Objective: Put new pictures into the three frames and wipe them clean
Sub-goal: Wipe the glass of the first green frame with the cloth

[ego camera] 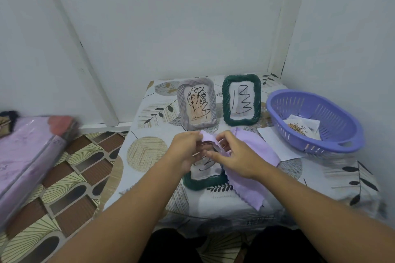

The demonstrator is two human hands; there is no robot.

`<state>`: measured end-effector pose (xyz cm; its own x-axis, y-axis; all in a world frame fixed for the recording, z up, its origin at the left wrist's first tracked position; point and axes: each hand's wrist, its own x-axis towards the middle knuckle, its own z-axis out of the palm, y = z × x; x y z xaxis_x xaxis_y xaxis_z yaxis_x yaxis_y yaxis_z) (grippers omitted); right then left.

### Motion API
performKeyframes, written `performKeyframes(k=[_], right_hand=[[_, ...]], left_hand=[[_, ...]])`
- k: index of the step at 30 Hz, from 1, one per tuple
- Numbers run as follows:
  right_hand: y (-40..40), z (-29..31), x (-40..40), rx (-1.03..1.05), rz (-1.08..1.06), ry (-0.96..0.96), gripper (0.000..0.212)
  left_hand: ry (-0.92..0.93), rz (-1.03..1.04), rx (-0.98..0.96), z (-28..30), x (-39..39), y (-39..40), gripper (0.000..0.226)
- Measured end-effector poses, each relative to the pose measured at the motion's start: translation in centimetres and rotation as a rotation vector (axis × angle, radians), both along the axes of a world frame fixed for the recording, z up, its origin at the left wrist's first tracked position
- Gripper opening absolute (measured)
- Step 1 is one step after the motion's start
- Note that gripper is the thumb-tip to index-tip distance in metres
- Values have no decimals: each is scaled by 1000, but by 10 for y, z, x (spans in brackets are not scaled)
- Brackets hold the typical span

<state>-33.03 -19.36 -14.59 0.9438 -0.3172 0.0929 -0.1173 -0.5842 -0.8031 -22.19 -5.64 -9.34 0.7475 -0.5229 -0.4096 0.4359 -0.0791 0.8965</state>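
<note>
Just in front of the standing grey frame (196,105), a lilac cloth (248,162) is pinched by both the left hand (188,151) and right hand (237,157) over the flat green frame (205,179), which could be dragged off the table edge.

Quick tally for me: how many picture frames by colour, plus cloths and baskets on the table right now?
Green frames: 2, one standing at the back, one lying flat under the hands
Grey frames: 1
Purple cloths: 1, held by left hand and right hand
Purple baskets: 1
Total: 5
</note>
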Motion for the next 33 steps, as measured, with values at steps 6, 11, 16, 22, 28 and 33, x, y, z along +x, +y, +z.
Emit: performKeyframes(k=[6, 11, 16, 22, 28, 33], right_hand=[[-8, -3, 3, -127, -52, 7, 39], [-8, 0, 14, -54, -85, 96, 47], [6, 4, 24, -24, 69, 229, 52], [-4, -7, 37, -234, -2, 130, 27], [-5, -7, 47, -521, 164, 237, 40], [-2, -18, 55, -526, 172, 165, 23]], left_hand=[[-175, -100, 90, -4, 16, 7, 15], [-584, -19, 358, -21, 40, 28, 21], [-896, -105, 638, -50, 60, 46, 20], [-1015, -185, 724, -81, 79, 49, 37], [-1066, -128, 751, -99, 74, 46, 43], [-1121, -132, 781, -105, 73, 47, 46]])
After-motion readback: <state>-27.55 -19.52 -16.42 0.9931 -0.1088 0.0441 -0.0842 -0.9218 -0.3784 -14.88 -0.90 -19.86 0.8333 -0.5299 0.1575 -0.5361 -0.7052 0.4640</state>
